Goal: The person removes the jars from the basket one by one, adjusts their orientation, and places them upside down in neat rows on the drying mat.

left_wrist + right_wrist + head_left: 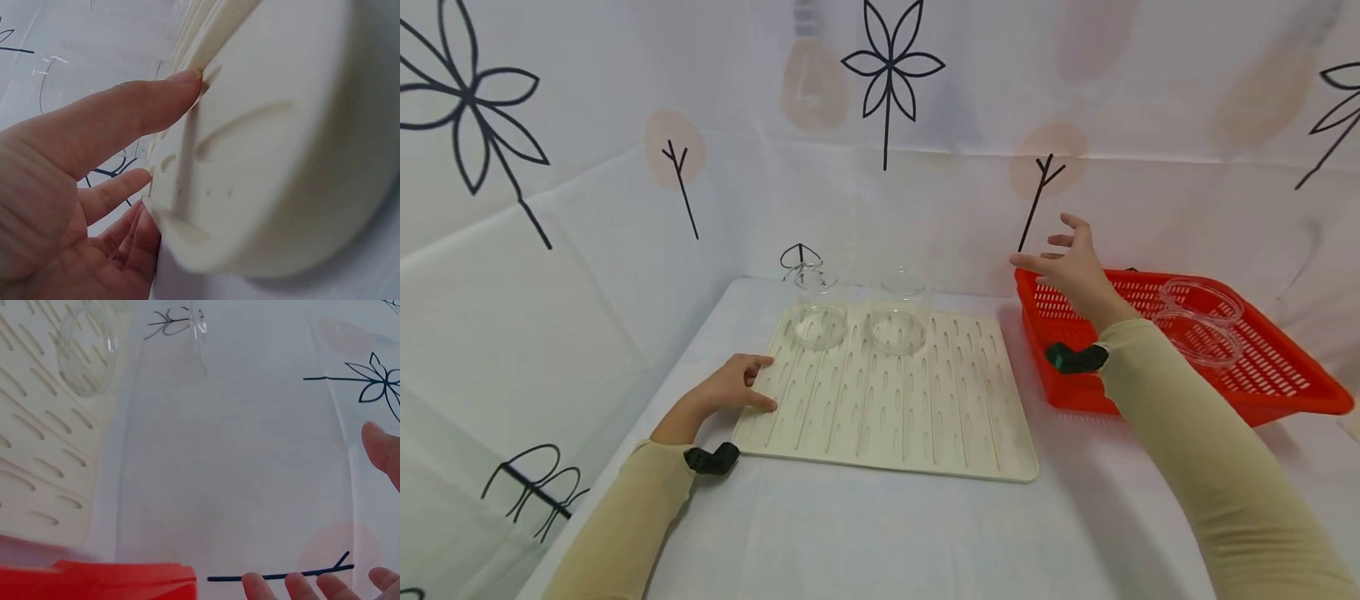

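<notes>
Head view: my left hand (730, 387) touches the cream mat (887, 425) at left; two clear containers (901, 308) stand on its far part. My empty right hand (1073, 271) hovers near the red basket (1078, 396), right. Left wrist: thumb on mat, fingers loose. Right wrist: thumb, fingers apart.

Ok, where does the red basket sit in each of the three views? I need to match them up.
Head: right side, the red basket partly hidden by the right sleeve.
Left wrist: not in this picture.
Right wrist: bottom-left corner, only a part of the red basket showing.
Shared landmark: the cream mat, central in the head view, filling much of the left wrist's right side, upper left in the right wrist view.
</notes>
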The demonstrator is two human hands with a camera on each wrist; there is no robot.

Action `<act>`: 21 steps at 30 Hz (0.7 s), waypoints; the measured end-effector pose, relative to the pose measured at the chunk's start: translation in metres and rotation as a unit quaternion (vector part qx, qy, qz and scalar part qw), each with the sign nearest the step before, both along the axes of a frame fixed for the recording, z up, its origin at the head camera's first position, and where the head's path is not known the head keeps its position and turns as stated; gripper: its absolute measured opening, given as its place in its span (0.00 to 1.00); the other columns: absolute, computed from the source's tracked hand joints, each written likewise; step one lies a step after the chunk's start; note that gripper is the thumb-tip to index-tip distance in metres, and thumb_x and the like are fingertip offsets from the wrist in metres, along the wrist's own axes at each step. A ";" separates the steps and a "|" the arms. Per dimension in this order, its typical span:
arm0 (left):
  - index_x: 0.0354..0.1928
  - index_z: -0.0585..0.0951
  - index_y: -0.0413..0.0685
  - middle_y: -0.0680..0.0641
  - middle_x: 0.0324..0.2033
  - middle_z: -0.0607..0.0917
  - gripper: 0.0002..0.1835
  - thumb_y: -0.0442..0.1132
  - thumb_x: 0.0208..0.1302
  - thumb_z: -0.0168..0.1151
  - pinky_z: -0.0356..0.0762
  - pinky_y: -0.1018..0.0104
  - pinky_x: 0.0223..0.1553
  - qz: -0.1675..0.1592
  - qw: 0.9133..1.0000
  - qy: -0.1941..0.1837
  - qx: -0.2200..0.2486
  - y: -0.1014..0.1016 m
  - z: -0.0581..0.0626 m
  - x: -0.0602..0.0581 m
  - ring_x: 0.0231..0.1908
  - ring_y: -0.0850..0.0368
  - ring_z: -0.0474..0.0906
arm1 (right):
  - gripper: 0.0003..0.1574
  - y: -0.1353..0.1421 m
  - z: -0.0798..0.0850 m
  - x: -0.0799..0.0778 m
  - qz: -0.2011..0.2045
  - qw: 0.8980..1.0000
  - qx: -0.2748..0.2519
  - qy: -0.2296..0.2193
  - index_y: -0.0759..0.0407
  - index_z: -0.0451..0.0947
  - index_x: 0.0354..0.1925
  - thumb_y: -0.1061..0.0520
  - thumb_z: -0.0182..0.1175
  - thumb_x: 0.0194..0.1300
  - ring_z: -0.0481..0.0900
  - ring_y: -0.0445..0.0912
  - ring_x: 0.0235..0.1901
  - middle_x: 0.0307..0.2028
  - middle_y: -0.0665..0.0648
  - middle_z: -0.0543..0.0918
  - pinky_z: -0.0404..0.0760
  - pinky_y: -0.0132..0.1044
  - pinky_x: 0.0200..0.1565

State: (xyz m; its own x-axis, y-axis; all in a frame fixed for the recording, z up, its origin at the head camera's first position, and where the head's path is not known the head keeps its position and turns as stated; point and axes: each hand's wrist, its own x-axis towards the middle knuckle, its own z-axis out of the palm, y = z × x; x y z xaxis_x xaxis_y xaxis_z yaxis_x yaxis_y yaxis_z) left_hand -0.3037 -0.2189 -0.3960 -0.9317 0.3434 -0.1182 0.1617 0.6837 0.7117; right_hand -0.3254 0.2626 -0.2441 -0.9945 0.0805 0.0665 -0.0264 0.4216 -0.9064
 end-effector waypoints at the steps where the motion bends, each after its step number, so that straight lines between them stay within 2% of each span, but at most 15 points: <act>1: 0.64 0.62 0.27 0.35 0.48 0.72 0.47 0.37 0.44 0.76 0.69 0.58 0.43 0.000 1.000 -0.002 0.001 0.000 -0.001 0.000 0.41 0.49 0.68 | 0.72 0.003 -0.001 0.000 -0.001 1.000 0.000 0.000 0.45 0.26 0.72 0.39 0.68 0.49 0.53 0.59 0.65 0.69 0.62 0.46 0.65 0.51 0.58; 8: 0.63 0.63 0.27 0.36 0.47 0.73 0.46 0.37 0.44 0.76 0.70 0.57 0.44 -0.002 1.000 -0.003 0.004 0.000 0.000 0.002 0.41 0.48 0.70 | 0.75 0.025 -0.006 0.006 -0.019 1.000 0.017 -0.009 0.46 0.23 0.71 0.34 0.67 0.46 0.52 0.61 0.65 0.70 0.64 0.43 0.64 0.53 0.59; 21: 0.63 0.63 0.27 0.37 0.46 0.73 0.46 0.38 0.44 0.76 0.70 0.58 0.42 0.000 1.000 -0.002 0.000 -0.001 0.000 -0.001 0.40 0.49 0.70 | 0.73 0.057 -0.007 0.017 -0.045 0.998 0.027 -0.021 0.42 0.21 0.70 0.32 0.64 0.48 0.52 0.62 0.65 0.71 0.64 0.39 0.61 0.56 0.59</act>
State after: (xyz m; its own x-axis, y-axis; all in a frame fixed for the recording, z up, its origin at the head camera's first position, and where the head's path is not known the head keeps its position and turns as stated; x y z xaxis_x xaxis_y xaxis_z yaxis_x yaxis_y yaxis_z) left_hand -0.3048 -0.2198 -0.3960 -0.9310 0.3444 -0.1207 0.1602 0.6828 0.7128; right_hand -0.3088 0.3195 -0.2516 -0.9855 0.1666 0.0322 0.0504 0.4689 -0.8818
